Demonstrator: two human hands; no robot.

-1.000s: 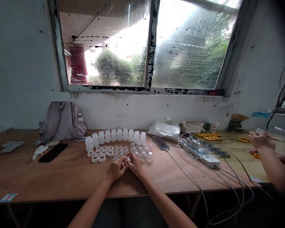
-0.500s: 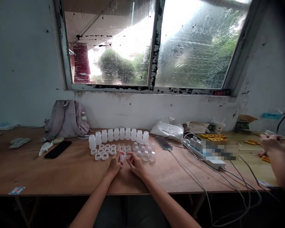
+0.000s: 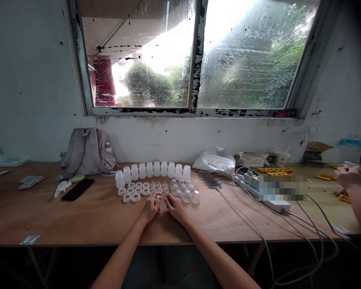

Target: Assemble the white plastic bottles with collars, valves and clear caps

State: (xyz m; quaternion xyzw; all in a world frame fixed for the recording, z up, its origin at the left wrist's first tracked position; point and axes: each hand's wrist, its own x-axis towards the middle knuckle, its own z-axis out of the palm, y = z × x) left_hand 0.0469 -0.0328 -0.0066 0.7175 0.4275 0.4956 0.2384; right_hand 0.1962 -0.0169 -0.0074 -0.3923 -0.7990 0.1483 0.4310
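My left hand [image 3: 152, 206] is closed in front of the group of clear nipples [image 3: 159, 186], its fingers curled around a small translucent piece that I cannot make out. Just beside it, my right hand [image 3: 175, 207] has its fingers bent and pressed together, tips close to the left fingertips; what they hold is hidden. White screw rings [image 3: 135, 197] lie in rows to the left of the nipples. Clear domed caps [image 3: 186, 196] stand in rows to the right. Behind them, frosted feeding bottles [image 3: 142, 171] stand upright without tops in a curved row.
A black phone [image 3: 77, 190], crumpled tissue [image 3: 61, 187] and backpack [image 3: 87, 154] are on the left. On the right are a plastic bag [image 3: 214, 161], a power strip [image 3: 275, 204] and loose cables. Another person's hand [image 3: 349, 176] works at the far right near yellow parts [image 3: 325, 177].
My hands have drawn closer together, and the right fingers have curled in. The translucent piece in my left hand is now more hidden. The whole view has shifted slightly.
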